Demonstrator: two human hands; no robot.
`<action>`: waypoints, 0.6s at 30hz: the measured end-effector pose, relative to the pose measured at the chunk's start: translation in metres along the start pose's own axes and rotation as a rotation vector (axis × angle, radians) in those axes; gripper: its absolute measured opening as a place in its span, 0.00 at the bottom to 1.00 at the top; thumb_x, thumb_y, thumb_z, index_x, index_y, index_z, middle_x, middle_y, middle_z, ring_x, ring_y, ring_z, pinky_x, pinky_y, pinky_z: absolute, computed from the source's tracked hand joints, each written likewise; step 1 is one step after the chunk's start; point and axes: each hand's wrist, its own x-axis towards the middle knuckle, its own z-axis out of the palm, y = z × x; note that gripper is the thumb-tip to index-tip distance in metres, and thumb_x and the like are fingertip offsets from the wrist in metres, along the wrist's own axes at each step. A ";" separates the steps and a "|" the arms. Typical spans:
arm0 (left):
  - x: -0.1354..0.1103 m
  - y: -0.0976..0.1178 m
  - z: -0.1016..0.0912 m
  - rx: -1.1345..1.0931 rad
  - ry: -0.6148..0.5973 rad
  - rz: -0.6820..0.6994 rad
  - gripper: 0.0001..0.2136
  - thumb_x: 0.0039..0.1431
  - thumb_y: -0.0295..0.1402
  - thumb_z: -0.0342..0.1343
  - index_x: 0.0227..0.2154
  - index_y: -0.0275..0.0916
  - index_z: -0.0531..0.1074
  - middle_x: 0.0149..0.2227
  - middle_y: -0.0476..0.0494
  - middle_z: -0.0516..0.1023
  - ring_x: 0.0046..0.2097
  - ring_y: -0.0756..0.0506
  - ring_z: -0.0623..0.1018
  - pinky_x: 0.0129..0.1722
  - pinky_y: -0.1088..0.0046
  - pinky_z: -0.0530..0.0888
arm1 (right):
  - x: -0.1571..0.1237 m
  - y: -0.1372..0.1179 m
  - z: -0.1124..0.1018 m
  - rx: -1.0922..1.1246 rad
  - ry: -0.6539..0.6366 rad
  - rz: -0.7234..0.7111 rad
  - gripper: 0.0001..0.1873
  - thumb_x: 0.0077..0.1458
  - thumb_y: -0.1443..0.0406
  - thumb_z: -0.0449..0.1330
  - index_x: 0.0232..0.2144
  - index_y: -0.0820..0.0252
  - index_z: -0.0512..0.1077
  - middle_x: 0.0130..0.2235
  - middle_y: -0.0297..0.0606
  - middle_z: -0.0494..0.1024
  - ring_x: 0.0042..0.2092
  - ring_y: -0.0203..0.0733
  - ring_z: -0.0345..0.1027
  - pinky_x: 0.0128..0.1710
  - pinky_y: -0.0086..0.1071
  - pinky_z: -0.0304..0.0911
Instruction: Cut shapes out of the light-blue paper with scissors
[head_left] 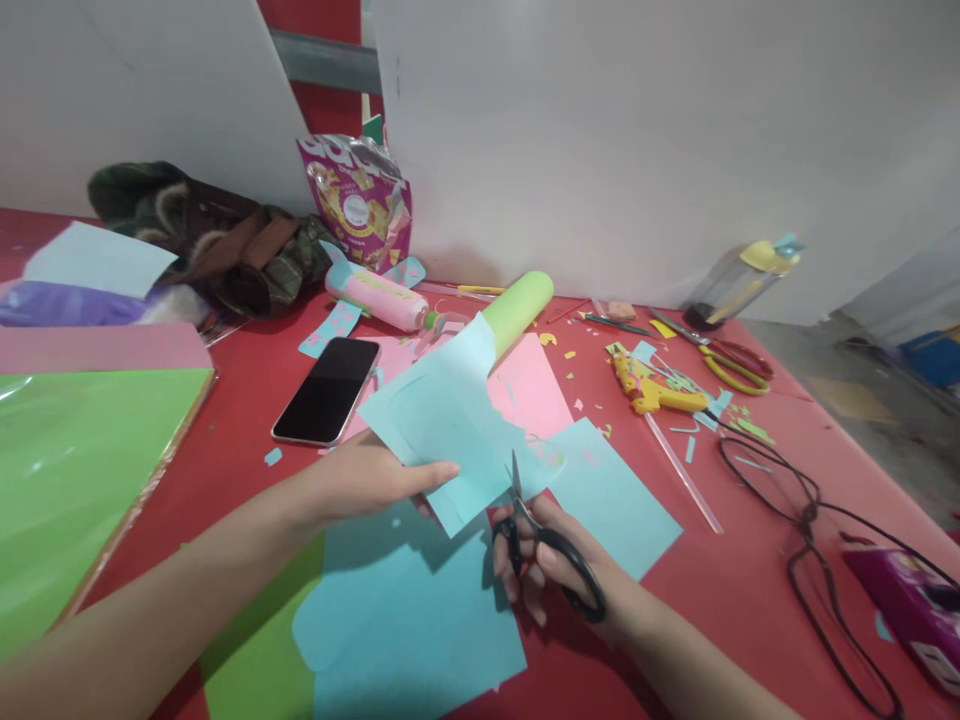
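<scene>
My left hand (405, 475) pinches a light-blue paper sheet (450, 420) between thumb and fingers, holding it above the table. A curved line shows on the sheet, and its right side has a cut edge. Black-handled scissors (529, 515) are in my right hand (551, 565), with fingers through the loops. Their slightly parted blades meet the sheet's lower right edge. Below my hands lie more light-blue paper (420, 620) and a green sheet (262, 640). Behind the held sheet rests a green paper tube (521, 305).
A phone (328, 390) and a pink paper-wrapped bottle shape (379, 298) lie left of centre. On the right are a yellow glue gun (652, 385), its black cable (806, 515), pliers (735, 365), paper scraps and a bottle (739, 285). A snack bag (360, 205) stands behind.
</scene>
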 end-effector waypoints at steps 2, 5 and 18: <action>-0.001 0.003 -0.001 0.025 -0.033 0.003 0.15 0.46 0.46 0.52 0.30 0.39 0.72 0.26 0.48 0.78 0.31 0.42 0.77 0.35 0.71 0.69 | 0.000 0.000 0.000 -0.004 -0.011 -0.008 0.24 0.46 0.49 0.56 0.37 0.61 0.58 0.28 0.33 0.68 0.19 0.26 0.58 0.16 0.21 0.57; -0.003 0.008 -0.004 0.084 -0.105 0.015 0.14 0.49 0.44 0.49 0.28 0.39 0.71 0.26 0.49 0.78 0.32 0.43 0.77 0.35 0.73 0.69 | 0.001 0.000 -0.001 0.002 -0.015 -0.009 0.24 0.45 0.49 0.56 0.37 0.61 0.58 0.28 0.33 0.68 0.19 0.26 0.58 0.16 0.21 0.57; -0.001 0.004 -0.009 0.132 -0.118 0.084 0.11 0.49 0.41 0.50 0.21 0.38 0.67 0.22 0.51 0.74 0.28 0.46 0.75 0.33 0.73 0.69 | -0.002 0.008 -0.004 0.022 -0.006 0.081 0.26 0.45 0.50 0.57 0.39 0.62 0.59 0.29 0.35 0.68 0.22 0.29 0.61 0.16 0.22 0.55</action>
